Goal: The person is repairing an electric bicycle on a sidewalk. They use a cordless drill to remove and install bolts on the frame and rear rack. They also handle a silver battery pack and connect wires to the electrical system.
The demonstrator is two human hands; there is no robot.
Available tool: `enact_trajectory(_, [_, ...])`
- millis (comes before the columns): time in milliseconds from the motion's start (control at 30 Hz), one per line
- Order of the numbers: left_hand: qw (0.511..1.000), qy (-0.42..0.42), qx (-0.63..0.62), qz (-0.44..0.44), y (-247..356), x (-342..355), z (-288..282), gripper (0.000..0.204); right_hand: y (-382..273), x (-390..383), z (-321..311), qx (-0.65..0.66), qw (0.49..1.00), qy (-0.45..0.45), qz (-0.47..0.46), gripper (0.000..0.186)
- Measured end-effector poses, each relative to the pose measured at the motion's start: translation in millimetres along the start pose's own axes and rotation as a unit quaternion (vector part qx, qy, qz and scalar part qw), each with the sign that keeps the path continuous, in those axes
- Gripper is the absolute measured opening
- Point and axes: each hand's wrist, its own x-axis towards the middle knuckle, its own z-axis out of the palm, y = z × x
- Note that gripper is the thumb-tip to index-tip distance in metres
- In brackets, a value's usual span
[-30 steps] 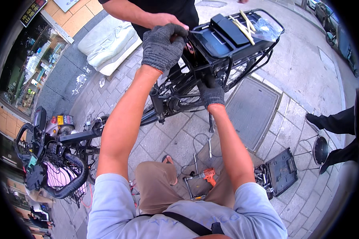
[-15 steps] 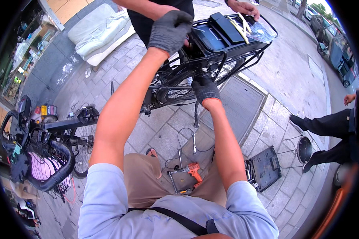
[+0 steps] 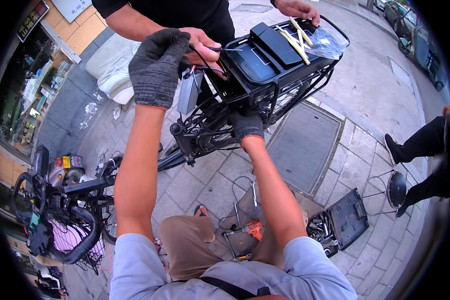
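Observation:
My left hand (image 3: 157, 70), in a dark grey knit glove, is raised beside the bike's rear rack (image 3: 265, 70), its fingers pinched on a thin black cable (image 3: 201, 56). Below it a silver finned box (image 3: 188, 96) with coloured wires hangs at the rack's open end. A co-worker's hand (image 3: 205, 42) is close by, holding a thin rod with a black end. My right hand (image 3: 247, 125), gloved too, reaches in under the rack by the bike frame; its fingers are hidden. On the rack is a black battery case (image 3: 275, 45).
Pale yellow strips (image 3: 297, 40) and a clear plastic bag (image 3: 327, 44) lie on the rack under the co-worker's other hand (image 3: 299, 10). An orange power drill (image 3: 255, 229), a wrench (image 3: 254, 195) and an open toolbox (image 3: 347, 220) are on the paving. Another person's legs (image 3: 420, 150) stand at right.
My left hand has moved left, away from the rack, with the black cable in it. The silver box with its wires has come into sight. My right hand stays under the rack.

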Motion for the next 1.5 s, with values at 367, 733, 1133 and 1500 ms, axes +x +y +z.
enact_trajectory(367, [0.967, 0.042, -0.24, 0.068, 39, 27, -6, 0.022, -25, -20, -12, -0.151, 0.988, 0.007, -0.03, 0.042])
enact_trajectory(733, [0.974, -0.04, -0.163, -0.152, 98, -122, 7, 0.043, -176, -120, -125, 0.054, 0.913, 0.03, -0.404, 0.027])
enact_trajectory(1133, [0.995, -0.081, -0.006, -0.057, 83, -157, 31, 0.046, -141, -106, -126, 0.185, 0.935, -0.065, -0.297, 0.021])
enact_trajectory(1500, [0.808, -0.252, 0.504, 0.175, 20, 0, 22, 0.033, -131, -66, -124, 0.176, 0.952, 0.182, -0.171, 0.02])
